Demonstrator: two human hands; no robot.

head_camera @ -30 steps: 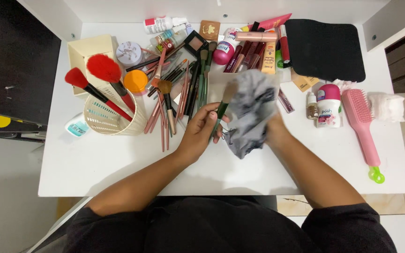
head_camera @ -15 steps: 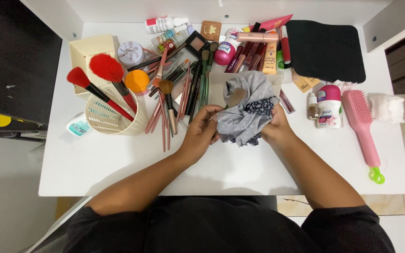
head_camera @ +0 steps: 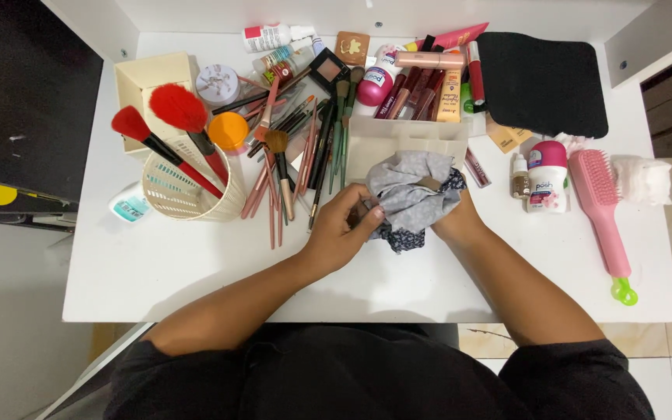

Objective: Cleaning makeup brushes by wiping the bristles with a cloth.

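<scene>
My left hand [head_camera: 341,229] pinches the handle end of a green makeup brush, which is almost wholly hidden inside a grey patterned cloth [head_camera: 410,190]. My right hand [head_camera: 456,222] grips that cloth from the right and wraps it around the brush head; a bit of tan bristle shows at the cloth's top. Both hands sit just above the white table [head_camera: 196,268], near its middle.
A pile of loose brushes and pencils [head_camera: 297,155] lies left of the hands. A cream basket [head_camera: 184,194] holds two red-tipped brushes. A cream tray [head_camera: 410,136] with tubes, a black pouch [head_camera: 542,82], a pink hairbrush [head_camera: 600,202] and small bottles crowd the back and right.
The cloth has dropped from a raised, spread shape into a tight bundle closer to the table. The brush head, visible earlier, is now covered by it.
</scene>
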